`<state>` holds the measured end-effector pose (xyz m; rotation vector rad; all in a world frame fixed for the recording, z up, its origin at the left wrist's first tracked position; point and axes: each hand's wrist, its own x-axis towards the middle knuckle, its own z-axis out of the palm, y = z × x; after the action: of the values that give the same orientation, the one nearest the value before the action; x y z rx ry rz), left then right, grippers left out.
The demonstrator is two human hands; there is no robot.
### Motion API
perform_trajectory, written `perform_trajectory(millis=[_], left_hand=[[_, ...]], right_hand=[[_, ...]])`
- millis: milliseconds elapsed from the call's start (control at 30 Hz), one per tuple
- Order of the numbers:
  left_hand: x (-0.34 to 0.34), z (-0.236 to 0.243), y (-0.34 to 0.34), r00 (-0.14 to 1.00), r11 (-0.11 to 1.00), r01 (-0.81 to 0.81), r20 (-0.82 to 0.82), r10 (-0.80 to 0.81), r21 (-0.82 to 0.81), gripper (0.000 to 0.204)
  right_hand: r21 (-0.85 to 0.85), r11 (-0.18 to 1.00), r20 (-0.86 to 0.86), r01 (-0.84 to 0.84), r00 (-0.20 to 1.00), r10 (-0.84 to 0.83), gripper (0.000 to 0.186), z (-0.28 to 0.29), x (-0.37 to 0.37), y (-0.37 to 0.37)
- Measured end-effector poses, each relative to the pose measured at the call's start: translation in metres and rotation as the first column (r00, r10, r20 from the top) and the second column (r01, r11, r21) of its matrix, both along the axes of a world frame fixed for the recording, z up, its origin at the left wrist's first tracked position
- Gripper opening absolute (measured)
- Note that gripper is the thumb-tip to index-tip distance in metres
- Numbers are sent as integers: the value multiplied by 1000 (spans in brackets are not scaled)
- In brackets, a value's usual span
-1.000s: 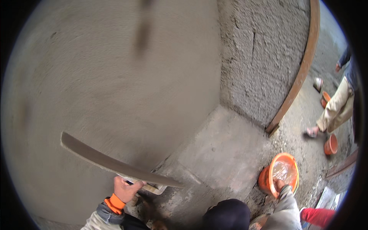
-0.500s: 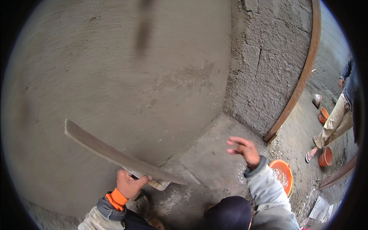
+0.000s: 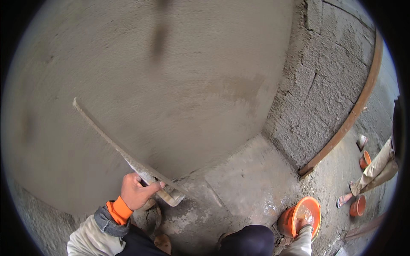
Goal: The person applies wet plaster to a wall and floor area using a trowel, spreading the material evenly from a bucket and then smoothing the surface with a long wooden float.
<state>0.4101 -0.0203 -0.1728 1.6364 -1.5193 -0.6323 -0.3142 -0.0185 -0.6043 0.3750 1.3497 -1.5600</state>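
Note:
My left hand grips a long, cement-smeared straightedge together with a flat rectangular float beneath it, held in front of the smooth grey wall. The board slants from upper left to lower right, and a damp patch marks the wall above and right of it. My right hand is down inside an orange bucket of water; its fingers are hidden. My dark-clothed knee shows between the hands at the lower edge.
A rough block wall with a wooden batten meets the smooth wall above a grey floor. At right stands another person in pale trousers, near an orange bucket, a smaller orange one and a pale container.
My right hand was in the bucket, rose out with fingers spread, and is now back in it. The straightedge's far end has swung upward, and the view has shifted toward the smooth wall.

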Motion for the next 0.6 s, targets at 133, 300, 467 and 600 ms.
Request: perform_trajectory(millis=[133, 300, 467, 600], left_hand=[[0, 2, 1, 999, 1000, 2, -46, -3, -24, 16], [-8, 1, 2, 997, 999, -39, -62, 39, 13, 16], [-7, 2, 8, 999, 999, -37, -13, 37, 18, 17], [5, 1, 12, 999, 999, -39, -6, 39, 16, 17]], right_hand=[[-436, 850, -137, -296, 955, 262, 27, 133, 94, -90], [-595, 210, -744, -776, 631, 222, 64, 287, 288, -153], [-362, -47, -808, -931, 288, 514, 56, 293, 330, -138], [-25, 811, -892, -584, 380, 246, 22, 201, 175, -107]])
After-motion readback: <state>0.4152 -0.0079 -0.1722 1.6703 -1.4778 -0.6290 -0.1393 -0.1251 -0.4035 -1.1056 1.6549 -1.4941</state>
